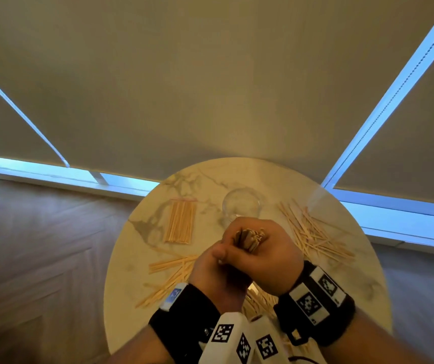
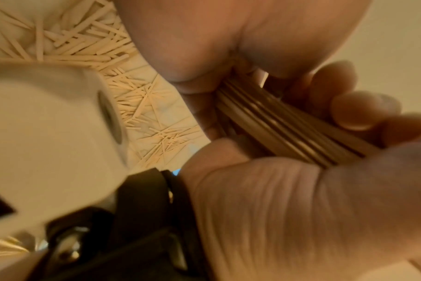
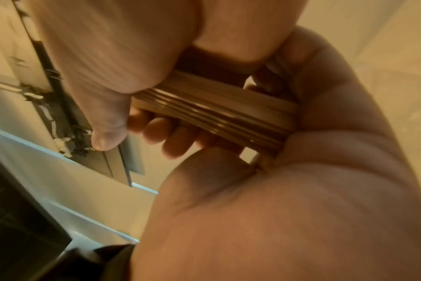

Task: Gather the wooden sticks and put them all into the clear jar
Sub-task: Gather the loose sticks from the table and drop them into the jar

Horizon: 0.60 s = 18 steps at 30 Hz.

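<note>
Above the middle of the round marble table (image 1: 363,285), both hands hold one bundle of flat wooden sticks (image 1: 250,238) upright, stick ends showing on top. My right hand (image 1: 259,249) wraps the upper part and my left hand (image 1: 218,260) grips it just below. The left wrist view shows the bundle (image 2: 289,129) lying across the left palm with fingers (image 2: 363,112) curled over it. In the right wrist view the bundle (image 3: 216,110) sits between both hands. The clear jar (image 1: 241,204) stands just beyond the hands, and looks to hold no sticks.
A neat row of sticks (image 1: 180,222) lies left of the jar. Loose sticks are scattered at the right (image 1: 315,235), at the front left (image 1: 171,269) and under the wrists (image 2: 142,106). Window blinds hang behind the table; wooden floor surrounds it.
</note>
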Motion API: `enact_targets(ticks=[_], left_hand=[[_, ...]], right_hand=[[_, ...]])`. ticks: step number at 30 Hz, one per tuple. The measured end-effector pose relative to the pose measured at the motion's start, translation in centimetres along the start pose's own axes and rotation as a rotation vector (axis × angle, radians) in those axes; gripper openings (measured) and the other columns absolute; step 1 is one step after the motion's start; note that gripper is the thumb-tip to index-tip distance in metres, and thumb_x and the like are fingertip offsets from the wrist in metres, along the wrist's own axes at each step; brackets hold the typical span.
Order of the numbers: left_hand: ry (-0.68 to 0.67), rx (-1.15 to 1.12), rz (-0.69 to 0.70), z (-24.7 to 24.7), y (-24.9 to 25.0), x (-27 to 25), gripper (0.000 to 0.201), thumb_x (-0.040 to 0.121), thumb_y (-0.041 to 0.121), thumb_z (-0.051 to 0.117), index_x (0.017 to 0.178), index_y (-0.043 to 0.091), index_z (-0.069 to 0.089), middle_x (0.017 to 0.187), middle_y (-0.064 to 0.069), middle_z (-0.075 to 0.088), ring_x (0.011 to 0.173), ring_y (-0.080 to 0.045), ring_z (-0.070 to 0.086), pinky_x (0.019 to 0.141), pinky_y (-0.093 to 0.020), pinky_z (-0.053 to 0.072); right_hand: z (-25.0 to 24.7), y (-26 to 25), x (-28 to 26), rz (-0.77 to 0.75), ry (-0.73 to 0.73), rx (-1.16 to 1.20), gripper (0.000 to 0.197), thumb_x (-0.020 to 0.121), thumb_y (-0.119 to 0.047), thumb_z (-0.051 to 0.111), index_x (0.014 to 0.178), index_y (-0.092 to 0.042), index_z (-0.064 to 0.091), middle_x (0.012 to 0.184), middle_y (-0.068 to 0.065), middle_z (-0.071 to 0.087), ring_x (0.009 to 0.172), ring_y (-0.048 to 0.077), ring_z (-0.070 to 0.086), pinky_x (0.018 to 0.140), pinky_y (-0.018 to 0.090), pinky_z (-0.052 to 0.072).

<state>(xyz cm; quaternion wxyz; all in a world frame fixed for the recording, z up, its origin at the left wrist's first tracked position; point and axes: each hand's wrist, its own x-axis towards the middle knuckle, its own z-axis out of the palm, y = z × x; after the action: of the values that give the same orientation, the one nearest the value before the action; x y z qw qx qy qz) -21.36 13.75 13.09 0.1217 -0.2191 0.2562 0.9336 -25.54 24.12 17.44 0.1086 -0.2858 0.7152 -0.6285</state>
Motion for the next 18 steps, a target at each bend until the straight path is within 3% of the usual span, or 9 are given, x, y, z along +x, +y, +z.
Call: enact_targets(ticks=[2,6,9,11,12,14,16,18], left_hand=[[-0.015,-0.02,-0.022,-0.5,-0.4,0.2,0.035,0.076,0.025,0.055,0.083,0.004,0.083,0.098,-0.021,0.076,0.088,-0.028,0.078,0.086,-0.043,0.055],[0.079,0.012,-0.084,-2.8,-0.8,0.5,0.036,0.084,0.025,0.056,0.102,-0.002,0.071,0.107,-0.025,0.07,0.103,-0.035,0.071,0.09,-0.047,0.052],[0.174,0.013,-0.128,-4.0,-0.9,0.8,0.044,0.098,0.02,0.045,0.127,-0.009,0.06,0.126,-0.031,0.06,0.123,-0.043,0.058,0.106,-0.053,0.042],[0.208,0.021,-0.136,-4.3,-1.0,1.1,0.045,0.098,0.016,0.042,0.13,-0.012,0.055,0.127,-0.033,0.055,0.127,-0.045,0.054,0.104,-0.052,0.042],[0.223,0.061,-0.141,-4.6,-0.9,1.3,0.039,0.096,0.014,0.043,0.121,-0.011,0.059,0.12,-0.032,0.059,0.119,-0.043,0.058,0.097,-0.049,0.046],[0.231,0.199,-0.159,-4.9,-0.2,1.5,0.027,0.099,0.001,0.04,0.093,-0.002,0.066,0.089,-0.022,0.071,0.086,-0.031,0.067,0.08,-0.041,0.049],[0.237,0.303,-0.178,-5.2,0.7,2.0,0.038,0.098,-0.01,0.037,0.081,0.005,0.067,0.07,-0.01,0.068,0.069,-0.022,0.062,0.07,-0.037,0.048],[0.287,0.397,-0.143,-4.5,1.8,2.5,0.034,0.094,-0.009,0.045,0.073,0.008,0.066,0.061,-0.008,0.058,0.055,-0.018,0.052,0.056,-0.031,0.043]], right_hand=[[0.4,0.8,-0.3,0.037,0.03,-0.003,0.033,0.079,-0.039,0.076,0.074,-0.008,0.068,0.069,0.004,0.067,0.063,0.01,0.062,0.063,0.022,0.049],[1.3,2.9,-1.1,0.108,0.066,-0.028,0.042,0.08,-0.05,0.074,0.07,-0.01,0.064,0.065,0.009,0.064,0.061,0.025,0.062,0.06,0.041,0.053],[2.0,4.2,-1.4,0.11,0.049,-0.071,0.04,0.081,-0.049,0.074,0.07,-0.011,0.066,0.067,0.004,0.064,0.065,0.023,0.062,0.064,0.05,0.051],[2.3,4.7,-1.4,0.054,0.011,-0.145,0.039,0.084,-0.049,0.074,0.07,-0.013,0.066,0.072,-0.001,0.063,0.072,0.019,0.062,0.069,0.05,0.05],[2.4,4.8,-1.2,0.034,-0.004,-0.191,0.038,0.084,-0.05,0.074,0.071,-0.015,0.066,0.075,-0.003,0.062,0.077,0.018,0.062,0.072,0.048,0.05],[1.9,4.5,-0.8,0.023,-0.012,-0.248,0.03,0.081,-0.047,0.078,0.076,-0.019,0.069,0.082,-0.008,0.062,0.083,0.013,0.062,0.075,0.041,0.051],[0.9,4.3,-0.5,0.023,-0.016,-0.297,0.021,0.08,-0.042,0.084,0.085,-0.025,0.072,0.088,-0.01,0.065,0.087,0.012,0.066,0.076,0.037,0.054],[0.1,3.9,-0.2,0.017,-0.03,-0.348,0.017,0.08,-0.035,0.086,0.09,-0.026,0.074,0.091,-0.01,0.068,0.09,0.011,0.067,0.078,0.036,0.055]])
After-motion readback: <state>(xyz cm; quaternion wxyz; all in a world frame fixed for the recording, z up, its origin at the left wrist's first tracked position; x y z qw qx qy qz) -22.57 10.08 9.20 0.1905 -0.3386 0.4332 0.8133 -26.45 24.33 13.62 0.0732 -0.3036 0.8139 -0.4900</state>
